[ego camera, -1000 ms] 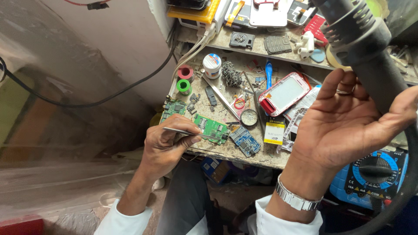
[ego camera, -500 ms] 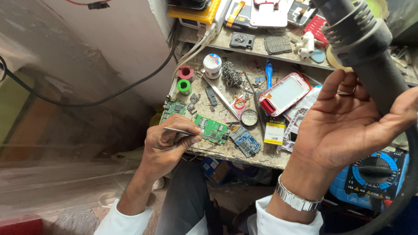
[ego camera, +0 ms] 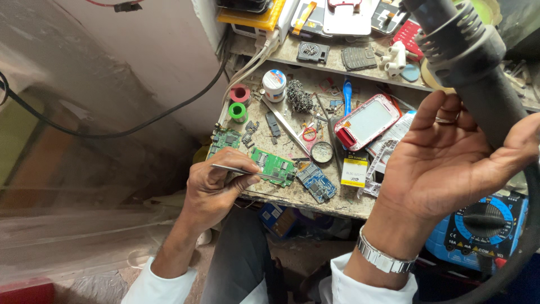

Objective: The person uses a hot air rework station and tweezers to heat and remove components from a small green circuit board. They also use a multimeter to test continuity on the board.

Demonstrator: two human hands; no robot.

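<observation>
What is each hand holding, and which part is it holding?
The left hand pinches thin metal tweezers near their middle, tips on a green circuit board. The right hand cradles a big black hot-air tool around its handle.

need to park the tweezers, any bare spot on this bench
Hardly. A small bare strip runs along the front edge, between the green circuit board and the bench lip. Around the red phone and steel tweezers it is crowded.

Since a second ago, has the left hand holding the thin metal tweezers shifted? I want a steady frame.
No. The left hand keeps the thin metal tweezers tip on the green circuit board, same spot beside the blue circuit board.
</observation>
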